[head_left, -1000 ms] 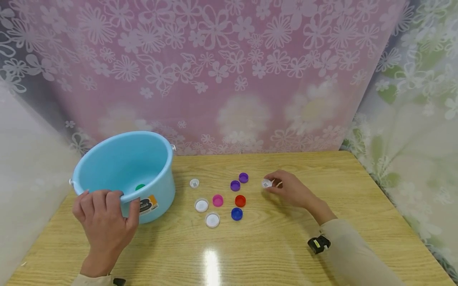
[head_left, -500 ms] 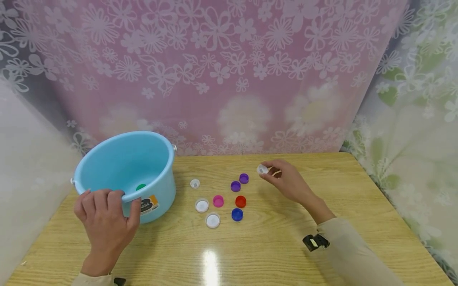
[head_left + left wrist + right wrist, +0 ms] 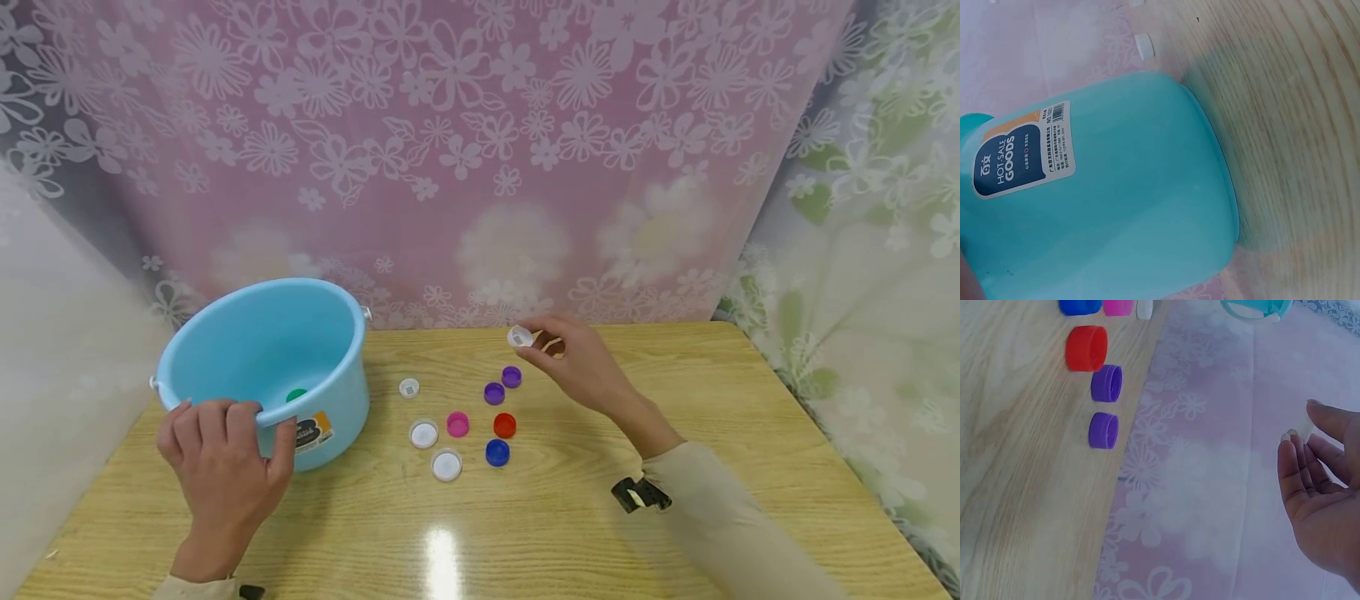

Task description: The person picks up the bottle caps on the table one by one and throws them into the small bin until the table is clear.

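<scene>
A wood-grain table bears coloured plastic caps — right hand pinches a round white cap, left hand grips a light-blue plastic bucket.

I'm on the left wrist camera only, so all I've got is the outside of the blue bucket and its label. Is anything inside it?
Observer: Yes, the head view shows part of something green inside the bucket.
Operator: What about the right hand, is it holding anything?
Observer: It pinches a small white cap up off the table.
Operator: And which things on the table lie nearest that hand?
Observer: Two purple caps, set close to each other.
</scene>
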`<state>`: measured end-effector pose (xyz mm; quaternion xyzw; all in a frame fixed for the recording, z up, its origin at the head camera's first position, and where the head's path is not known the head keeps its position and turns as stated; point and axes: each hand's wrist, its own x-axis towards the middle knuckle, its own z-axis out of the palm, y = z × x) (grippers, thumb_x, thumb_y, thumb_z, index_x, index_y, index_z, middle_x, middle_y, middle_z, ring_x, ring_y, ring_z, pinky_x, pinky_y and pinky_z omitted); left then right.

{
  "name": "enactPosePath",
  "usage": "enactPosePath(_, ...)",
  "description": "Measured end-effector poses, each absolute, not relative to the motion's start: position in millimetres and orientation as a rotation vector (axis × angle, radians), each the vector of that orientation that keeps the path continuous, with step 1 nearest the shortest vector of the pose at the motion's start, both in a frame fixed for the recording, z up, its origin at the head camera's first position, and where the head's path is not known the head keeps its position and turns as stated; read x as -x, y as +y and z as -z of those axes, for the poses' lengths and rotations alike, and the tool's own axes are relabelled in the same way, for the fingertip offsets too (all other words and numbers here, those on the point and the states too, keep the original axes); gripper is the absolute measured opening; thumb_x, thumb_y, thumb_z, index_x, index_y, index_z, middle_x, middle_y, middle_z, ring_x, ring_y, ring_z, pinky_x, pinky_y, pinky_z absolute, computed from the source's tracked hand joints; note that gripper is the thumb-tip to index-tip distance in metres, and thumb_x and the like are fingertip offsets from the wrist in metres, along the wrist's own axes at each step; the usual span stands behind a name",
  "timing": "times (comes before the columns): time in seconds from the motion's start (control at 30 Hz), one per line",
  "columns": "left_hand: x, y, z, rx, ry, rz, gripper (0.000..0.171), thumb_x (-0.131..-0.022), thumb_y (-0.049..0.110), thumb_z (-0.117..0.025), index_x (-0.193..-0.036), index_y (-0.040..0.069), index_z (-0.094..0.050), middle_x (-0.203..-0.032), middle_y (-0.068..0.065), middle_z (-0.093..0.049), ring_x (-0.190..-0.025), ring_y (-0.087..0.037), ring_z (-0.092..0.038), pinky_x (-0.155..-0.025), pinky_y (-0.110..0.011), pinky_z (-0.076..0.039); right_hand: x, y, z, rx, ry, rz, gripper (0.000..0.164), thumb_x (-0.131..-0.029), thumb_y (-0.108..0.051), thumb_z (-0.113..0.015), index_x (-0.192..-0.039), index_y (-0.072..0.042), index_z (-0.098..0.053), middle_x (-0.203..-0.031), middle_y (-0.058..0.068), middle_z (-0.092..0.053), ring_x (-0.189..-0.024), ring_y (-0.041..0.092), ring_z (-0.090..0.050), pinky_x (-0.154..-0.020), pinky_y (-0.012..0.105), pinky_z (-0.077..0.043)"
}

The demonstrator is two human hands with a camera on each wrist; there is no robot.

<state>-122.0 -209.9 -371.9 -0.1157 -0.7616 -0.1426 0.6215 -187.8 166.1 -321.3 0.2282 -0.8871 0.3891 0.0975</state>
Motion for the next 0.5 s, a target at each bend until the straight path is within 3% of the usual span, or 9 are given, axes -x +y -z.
enactPosePath(0.5,121.6,-209.4,371.7,0.261,-1.747,0.329,0.038,-0.085,0.034,-0.047,-0.074,-0.002,-0.043,-0.073,-0.022,-0.039,-0.073,-0.042,-0.033,-0.091,-0.057,-0.026,197.8,111.6,310.4,-0.796,-2.549,-1.192,0.038,-0.088,-0.021,-0.068,-0.123,-0.007,-0.064,-0.103,0.000,-0.059,-0.080,0.009,-0.058,-0.074,0.024,-0.052)
